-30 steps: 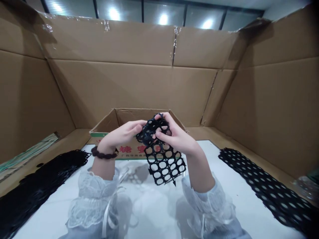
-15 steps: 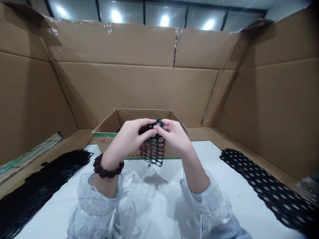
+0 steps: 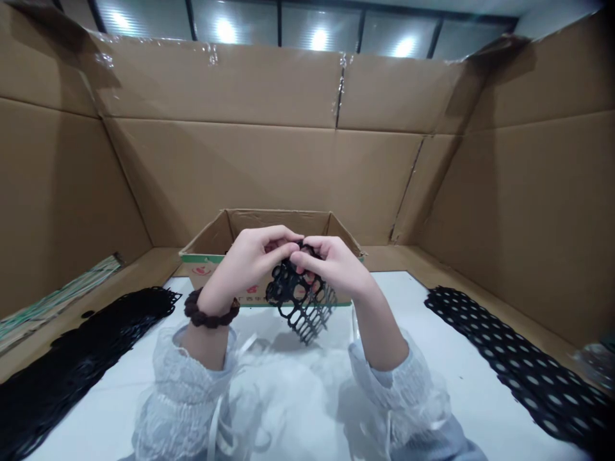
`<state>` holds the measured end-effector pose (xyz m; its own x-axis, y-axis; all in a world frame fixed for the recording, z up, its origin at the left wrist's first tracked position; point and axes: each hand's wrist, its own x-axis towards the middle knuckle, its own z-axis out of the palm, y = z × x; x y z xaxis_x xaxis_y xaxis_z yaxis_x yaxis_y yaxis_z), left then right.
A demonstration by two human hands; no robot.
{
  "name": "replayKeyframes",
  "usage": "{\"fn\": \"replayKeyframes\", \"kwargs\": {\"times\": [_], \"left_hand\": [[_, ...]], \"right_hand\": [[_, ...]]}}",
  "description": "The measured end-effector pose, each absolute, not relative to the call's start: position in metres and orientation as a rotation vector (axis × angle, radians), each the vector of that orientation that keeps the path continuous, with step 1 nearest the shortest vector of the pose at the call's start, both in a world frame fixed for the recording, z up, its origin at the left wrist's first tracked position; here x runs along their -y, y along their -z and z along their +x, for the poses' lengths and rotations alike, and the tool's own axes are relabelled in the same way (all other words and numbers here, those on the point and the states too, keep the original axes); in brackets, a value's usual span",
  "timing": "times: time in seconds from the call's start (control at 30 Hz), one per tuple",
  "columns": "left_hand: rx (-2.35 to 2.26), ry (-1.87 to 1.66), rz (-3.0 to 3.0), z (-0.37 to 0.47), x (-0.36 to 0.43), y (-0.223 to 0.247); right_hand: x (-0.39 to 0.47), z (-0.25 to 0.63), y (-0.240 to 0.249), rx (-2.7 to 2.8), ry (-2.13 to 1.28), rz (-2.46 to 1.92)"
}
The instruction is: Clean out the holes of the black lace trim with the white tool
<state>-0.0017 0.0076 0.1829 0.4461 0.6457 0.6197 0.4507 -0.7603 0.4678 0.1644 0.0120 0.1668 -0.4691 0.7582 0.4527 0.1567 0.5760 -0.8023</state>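
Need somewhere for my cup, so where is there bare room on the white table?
A wide patch of table runs between the right sleeve and the right mesh stack; a narrower one between the left sleeve and the left pile. The middle is crowded: left hand and right hand hold a mesh strip before the box.

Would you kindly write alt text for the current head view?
The left hand and right hand pinch a dangling black mesh before an open box, above a white table. Black strips lie on both sides.
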Motion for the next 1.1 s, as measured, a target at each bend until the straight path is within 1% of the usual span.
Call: {"fn": "replayKeyframes", "kwargs": {"times": [0.07,0.13,0.2,0.23,0.27,0.3,0.33,0.37,0.43,0.57,0.6,0.63,0.7,0.73,0.77,0.9,0.97,1.03,1.07,1.1], "left_hand": [[-0.897,-1.200,2.426,-0.003,-0.012,-0.182],[-0.956,-1.301,2.372,-0.012,-0.022,-0.179],[-1.210,-1.567,2.243,-0.029,-0.039,-0.172],[-1.437,-1.806,2.099,-0.039,-0.050,-0.168],[-1.687,-1.942,1.955,-0.048,-0.062,-0.162],[-1.888,-1.936,1.884,-0.055,-0.074,-0.156],[-2.018,-1.834,1.897,-0.060,-0.086,-0.150],[-2.062,-1.749,1.945,-0.062,-0.096,-0.144],[-2.019,-1.618,2.079,-0.059,-0.110,-0.135],[-1.859,-1.593,2.192,-0.039,-0.101,-0.140],[-1.765,-1.561,2.227,-0.035,-0.091,-0.146],[-1.566,-1.476,2.249,-0.031,-0.078,-0.153],[-1.166,-1.144,2.329,-0.023,-0.050,-0.168],[-1.095,-1.051,2.378,-0.020,-0.037,-0.174],[-1.074,-1.044,2.420,-0.016,-0.026,-0.179],[-1.159,-1.138,2.465,-0.013,-0.013,-0.183],[-1.325,-1.359,2.322,-0.022,-0.027,-0.176],[-1.650,-1.779,2.048,-0.034,-0.051,-0.165],[-1.811,-1.878,1.969,-0.039,-0.064,-0.158],[-1.881,-1.818,1.995,-0.042,-0.075,-0.153]], "right_hand": [[-0.012,0.168,-0.168,1.983,-0.810,-0.774],[-0.009,0.175,-0.171,1.987,-0.768,-0.846],[-0.006,0.182,-0.174,1.991,-0.725,-0.926],[-0.005,0.186,-0.175,1.987,-0.696,-0.951],[-0.004,0.188,-0.176,1.972,-0.668,-0.960],[-0.003,0.189,-0.176,1.947,-0.648,-0.956],[-0.003,0.189,-0.176,1.914,-0.633,-0.943],[-0.004,0.188,-0.175,1.879,-0.628,-0.927],[-0.007,0.183,-0.173,1.828,-0.649,-0.900],[-0.012,0.173,-0.170,1.783,-0.691,-0.895],[-0.013,0.172,-0.169,1.775,-0.682,-0.898],[-0.014,0.170,-0.169,1.766,-0.669,-0.897],[-0.014,0.167,-0.168,1.742,-0.659,-0.881],[-0.014,0.165,-0.167,1.734,-0.665,-0.866],[-0.013,0.162,-0.167,1.731,-0.675,-0.849],[-0.010,0.159,-0.166,1.752,-0.717,-0.809],[-0.010,0.164,-0.167,1.750,-0.714,-0.828],[-0.010,0.171,-0.168,1.719,-0.706,-0.845],[-0.011,0.175,-0.168,1.694,-0.709,-0.845],[-0.013,0.177,-0.168,1.670,-0.721,-0.839]]}}
